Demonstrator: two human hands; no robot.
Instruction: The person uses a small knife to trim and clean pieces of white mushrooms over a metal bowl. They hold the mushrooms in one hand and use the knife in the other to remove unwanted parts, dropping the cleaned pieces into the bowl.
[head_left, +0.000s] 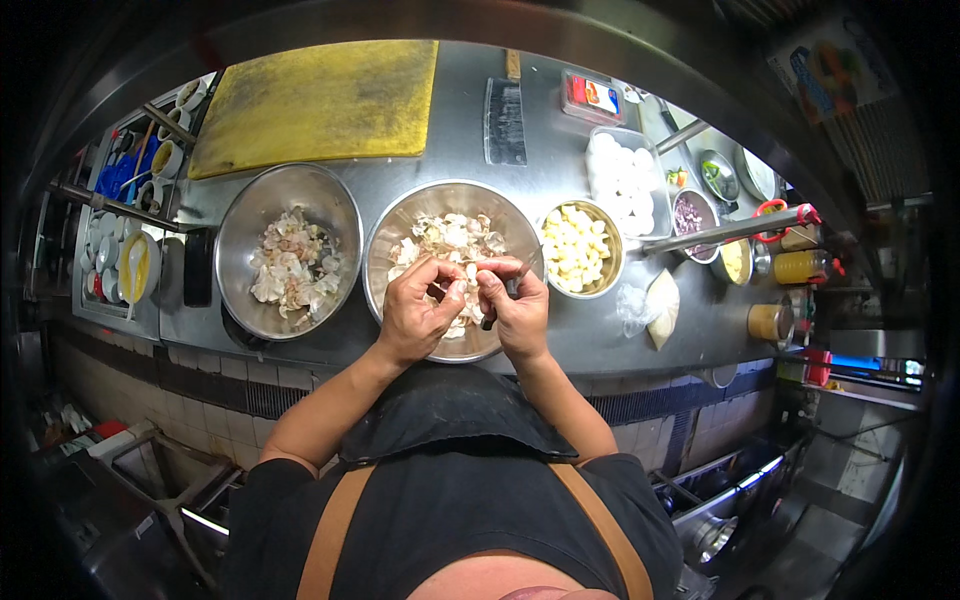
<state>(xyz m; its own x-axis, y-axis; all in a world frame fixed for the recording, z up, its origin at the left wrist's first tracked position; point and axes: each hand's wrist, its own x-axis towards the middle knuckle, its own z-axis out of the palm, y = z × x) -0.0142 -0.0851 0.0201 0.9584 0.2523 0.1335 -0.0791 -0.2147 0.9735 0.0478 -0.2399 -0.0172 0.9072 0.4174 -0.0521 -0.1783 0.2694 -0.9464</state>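
Above the middle steel bowl (379, 225), my left hand (424, 304) pinches a pale garlic clove (471, 271) between thumb and fingertips. My right hand (517, 304) meets it there, its thumb and forefinger at the clove. A small knife (488, 324) is tucked in that hand; its dark handle end shows under the palm, and most of it is hidden. Unpeeled garlic cloves and loose skins (457, 232) lie in the bowl beneath. Papery garlic skins (292, 262) fill the bottom of the left steel bowl (247, 202). Peeled cloves (576, 247) heap up in a smaller steel bowl (616, 262) at right.
Behind the bowls lie a yellow cutting board (322, 101) and a cleaver (505, 120). White eggs (622, 176) in a plastic tub and a clear plastic box (592, 97) stand right. A metal rail (727, 227) juts over the counter near a plastic bag (662, 309). An overhead shelf edge (480, 22) crosses the top.
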